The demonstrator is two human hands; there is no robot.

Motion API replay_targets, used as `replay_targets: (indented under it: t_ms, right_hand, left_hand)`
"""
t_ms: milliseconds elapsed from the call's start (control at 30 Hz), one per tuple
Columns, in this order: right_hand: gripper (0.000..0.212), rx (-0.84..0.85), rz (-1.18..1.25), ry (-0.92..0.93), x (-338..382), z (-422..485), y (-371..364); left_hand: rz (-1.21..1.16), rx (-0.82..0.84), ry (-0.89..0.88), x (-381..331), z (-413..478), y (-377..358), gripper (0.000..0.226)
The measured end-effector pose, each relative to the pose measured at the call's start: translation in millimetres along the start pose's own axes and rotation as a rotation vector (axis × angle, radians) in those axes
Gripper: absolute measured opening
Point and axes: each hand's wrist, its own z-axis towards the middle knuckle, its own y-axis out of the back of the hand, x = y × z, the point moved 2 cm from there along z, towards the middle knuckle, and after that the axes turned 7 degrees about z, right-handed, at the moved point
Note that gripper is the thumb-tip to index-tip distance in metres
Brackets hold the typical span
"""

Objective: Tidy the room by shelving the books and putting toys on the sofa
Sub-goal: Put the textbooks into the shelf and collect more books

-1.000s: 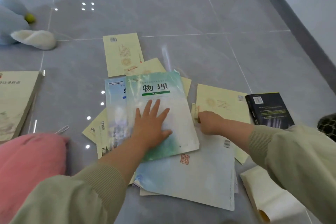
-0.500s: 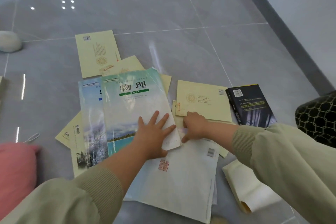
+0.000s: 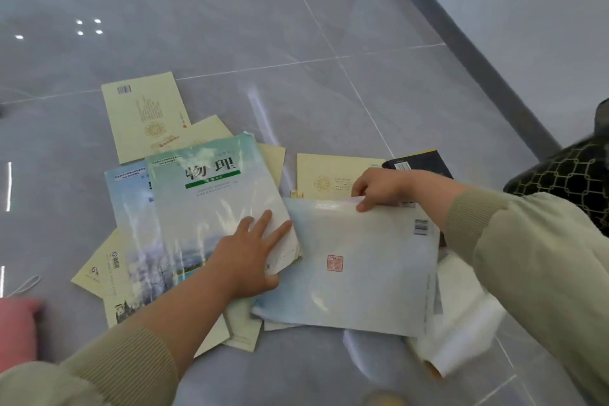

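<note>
- Fingers (image 3: pixel 262 224) of the left hand (image 3: pixel 245 257) are lying straight and slightly spread, pressing flat on the lower right corner of the green book (image 3: pixel 211 194) at the centre of the frame.
- Fingers (image 3: pixel 361 188) of the right hand (image 3: pixel 385 188) are curling over and pinching the top edge of the pale blue book (image 3: pixel 346 267), which is sitting right of centre with a red stamp on its cover; its far edge is looking slightly raised.
- The green book is lying on a blue book (image 3: pixel 131 208), and its lower right corner is overlapping the pale blue book's left edge.
- Cream books are lying scattered around them: one (image 3: pixel 145 115) at upper left of the pile, another (image 3: pixel 326 175) just above the right hand, with a black book (image 3: pixel 418 160) beside it.
- All of these are resting on the grey floor (image 3: pixel 230 26), loosely overlapping and not squared into a stack.
- A pink toy (image 3: pixel 14 330) is sitting at the lower left edge, well apart from the books; a dark patterned cushion (image 3: pixel 573 175) is showing at the right edge.
- Judging from this, the task is looking to be at an early stage: the person is gathering books, none is being carried, the toy is waiting on the floor, and neither shelf nor sofa is showing in this view.
</note>
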Motion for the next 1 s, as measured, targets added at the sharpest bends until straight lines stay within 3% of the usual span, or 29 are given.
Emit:
replay_targets:
  t_ms: [133, 200, 367, 667, 733, 800, 1000]
  right_hand:
    - [0.011, -0.134, 0.220, -0.099, -38, -6, 45]
    - [0.002, -0.192, 0.322, -0.142, -52, -9, 51]
    - [0.009, -0.225, 0.455, -0.147, -66, -5, 46]
    - [0.015, 0.014, 0.976, 0.011, -37, -30, 59]
    - [0.054, 0.064, 1.034, 0.079, -28, -32, 63]
    - [0.071, 0.105, 1.058, 0.147, -20, -33, 64]
    - [0.040, 0.005, 1.041, 0.177, 11, -56, 68]
  left_hand:
    - [0.042, 0.030, -0.004, 2, -3, -1, 0.085]
    - [0.044, 0.016, 0.000, 3, 0, 3, 0.081]
    - [0.023, 0.024, 0.010, 6, 5, 7, 0.075]
    - [0.044, 0.052, -0.025, 12, 4, 13, 0.059]
    - [0.071, 0.087, -0.041, 10, 2, 12, 0.059]
    - [0.114, 0.127, -0.069, 11, 0, 11, 0.061]
    - [0.043, 0.279, -0.079, 33, -8, 26, 0.059]
